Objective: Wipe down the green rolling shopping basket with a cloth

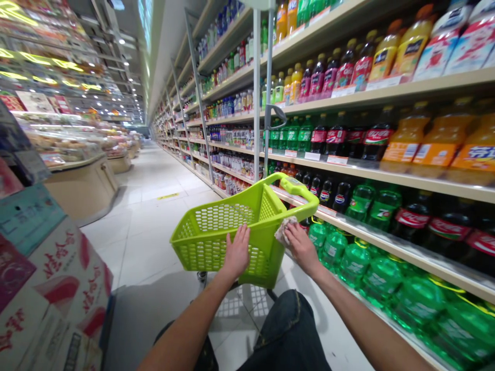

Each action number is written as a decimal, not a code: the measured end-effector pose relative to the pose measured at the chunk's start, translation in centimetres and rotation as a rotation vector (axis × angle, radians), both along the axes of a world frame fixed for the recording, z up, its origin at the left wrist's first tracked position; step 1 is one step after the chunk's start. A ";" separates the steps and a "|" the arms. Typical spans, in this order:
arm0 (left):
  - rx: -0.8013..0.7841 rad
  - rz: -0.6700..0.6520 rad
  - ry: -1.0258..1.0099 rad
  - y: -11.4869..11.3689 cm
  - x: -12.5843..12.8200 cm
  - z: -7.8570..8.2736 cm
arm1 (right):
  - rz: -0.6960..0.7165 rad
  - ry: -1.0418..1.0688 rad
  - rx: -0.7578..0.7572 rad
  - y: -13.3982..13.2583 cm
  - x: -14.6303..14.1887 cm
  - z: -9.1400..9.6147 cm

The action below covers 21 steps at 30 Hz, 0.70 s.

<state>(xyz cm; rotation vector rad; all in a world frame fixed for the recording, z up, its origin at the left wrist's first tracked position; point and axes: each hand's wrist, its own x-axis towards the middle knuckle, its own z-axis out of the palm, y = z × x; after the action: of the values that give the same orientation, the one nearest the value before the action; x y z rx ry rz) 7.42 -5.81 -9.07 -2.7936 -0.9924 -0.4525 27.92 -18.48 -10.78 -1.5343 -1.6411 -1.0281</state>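
A green plastic shopping cart [216,219] with perforated sides stands in front of me, its handle [299,193] toward the right. My left hand [237,252] rests against the near side just below the rim, fingers stretched out and holding nothing. In my right hand [301,245] is a crumpled pale cloth [285,230], pressed to the cart's side below the handle end. My fingers partly cover the cloth. Inside the basket I see no goods, though the near wall hides part of its bottom.
Drink shelves [386,175] line the right, with large green bottles [382,283] on the lowest level close to my right arm. Printed cartons [58,278] are stacked at left. Beyond them is a curved display counter [83,188] beside the white tiled aisle [149,178].
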 end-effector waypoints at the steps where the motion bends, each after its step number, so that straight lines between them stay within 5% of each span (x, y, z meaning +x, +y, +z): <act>1: -0.002 0.022 -0.010 0.2 -0.1 -0.2 | -0.006 0.022 0.029 0.0 0.3 0.9; 5: -0.023 0.085 -0.041 0.4 -0.5 -0.8 | -0.101 0.079 0.183 0.5 1.7 3.8; 12: -0.035 0.032 -0.018 1.6 -2.3 -0.1 | 0.087 -0.074 -0.094 1.4 -2.6 -3.2; 18: -0.108 0.210 0.006 3.3 -4.6 -0.1 | 0.050 0.033 -0.012 4.0 -4.0 -0.4; 21: -0.104 0.194 0.029 3.2 -4.9 -0.2 | 0.092 -0.015 -0.072 5.2 -5.1 -2.3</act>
<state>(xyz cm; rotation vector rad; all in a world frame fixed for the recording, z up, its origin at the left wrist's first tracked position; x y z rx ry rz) 2.53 -2.65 -9.24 -2.7466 -1.3000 -0.3423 22.84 -13.25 -13.11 -1.4859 -1.7592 -0.9427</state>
